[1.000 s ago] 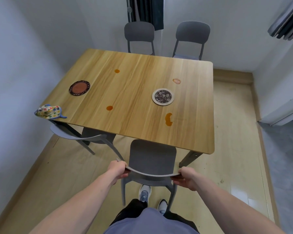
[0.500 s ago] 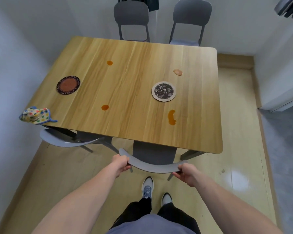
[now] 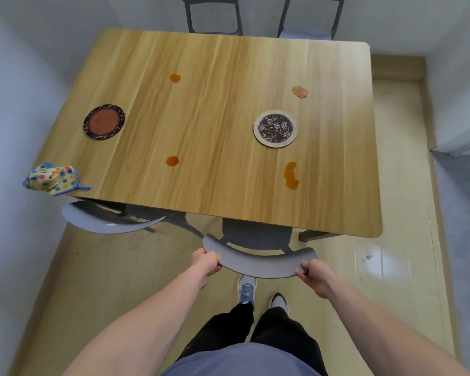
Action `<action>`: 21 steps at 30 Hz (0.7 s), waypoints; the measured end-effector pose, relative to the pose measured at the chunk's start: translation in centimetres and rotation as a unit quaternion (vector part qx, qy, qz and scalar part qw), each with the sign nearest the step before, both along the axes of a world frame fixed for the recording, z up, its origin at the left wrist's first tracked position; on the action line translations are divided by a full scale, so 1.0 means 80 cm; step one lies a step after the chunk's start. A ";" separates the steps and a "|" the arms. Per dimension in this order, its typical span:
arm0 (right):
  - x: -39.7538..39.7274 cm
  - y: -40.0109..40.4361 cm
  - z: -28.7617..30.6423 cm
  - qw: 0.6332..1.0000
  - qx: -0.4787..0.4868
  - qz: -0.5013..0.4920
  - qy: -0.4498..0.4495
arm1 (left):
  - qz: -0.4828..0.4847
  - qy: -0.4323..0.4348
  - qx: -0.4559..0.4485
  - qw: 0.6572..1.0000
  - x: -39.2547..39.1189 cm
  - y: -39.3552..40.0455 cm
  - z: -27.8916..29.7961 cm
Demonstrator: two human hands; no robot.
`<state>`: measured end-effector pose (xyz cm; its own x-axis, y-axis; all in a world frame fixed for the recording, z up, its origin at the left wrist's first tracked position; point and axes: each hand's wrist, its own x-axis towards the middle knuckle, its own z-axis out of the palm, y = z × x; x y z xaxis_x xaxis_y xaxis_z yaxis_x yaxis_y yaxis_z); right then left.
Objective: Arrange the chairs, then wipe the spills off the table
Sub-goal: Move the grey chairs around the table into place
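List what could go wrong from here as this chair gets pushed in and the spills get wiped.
1. Both hands, left hand and right hand, grip the gray chair backrest near the table edge; fingers could get pinched.
2. The spotted cloth overhangs the table corner and may slip off.
3. The crescent spill lies near the floral coaster; wiping could smear it underneath.
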<state>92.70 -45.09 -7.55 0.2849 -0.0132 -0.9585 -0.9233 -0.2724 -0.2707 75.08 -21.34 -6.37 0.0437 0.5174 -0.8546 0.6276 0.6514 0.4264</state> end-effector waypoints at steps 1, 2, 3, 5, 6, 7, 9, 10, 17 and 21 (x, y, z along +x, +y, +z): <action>0.004 0.001 0.000 1.000 0.003 -0.006 -0.004 | 0.001 -0.005 0.004 1.000 0.002 0.001 -0.002; 0.008 0.002 0.002 1.000 0.006 -0.011 -0.012 | 0.001 -0.011 0.008 1.000 0.005 0.001 -0.002; 0.012 0.004 0.004 1.000 0.008 -0.015 -0.022 | 0.002 -0.017 0.011 1.000 0.008 0.001 -0.003; 0.020 0.008 0.010 0.999 0.012 -0.019 -0.044 | 0.001 -0.026 0.022 0.999 0.015 0.005 -0.002; 0.023 0.010 0.011 0.998 0.012 -0.021 -0.051 | -0.001 -0.031 0.025 0.999 0.018 0.008 -0.002; 0.026 0.013 0.012 0.998 0.011 -0.023 -0.058 | -0.001 -0.036 0.027 0.999 0.022 0.011 -0.002; 0.028 0.019 0.013 0.997 0.014 -0.025 -0.065 | -0.004 -0.044 0.028 0.999 0.029 0.020 -0.001; 0.026 0.021 0.011 0.997 0.013 -0.029 -0.064 | -0.008 -0.042 0.029 0.999 0.029 0.023 -0.003; 0.020 0.037 0.001 0.997 0.046 -0.050 -0.046 | -0.036 -0.021 0.022 0.999 0.024 0.041 -0.006; 0.023 0.041 0.009 0.998 0.037 -0.019 -0.053 | -0.065 0.000 0.017 0.998 0.022 0.039 0.001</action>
<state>94.52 -41.83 -6.85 0.3848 0.0444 -0.9219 -0.8978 -0.2136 -0.3850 76.85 -18.23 -6.29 0.1120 0.5364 -0.8365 0.7065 0.5490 0.4466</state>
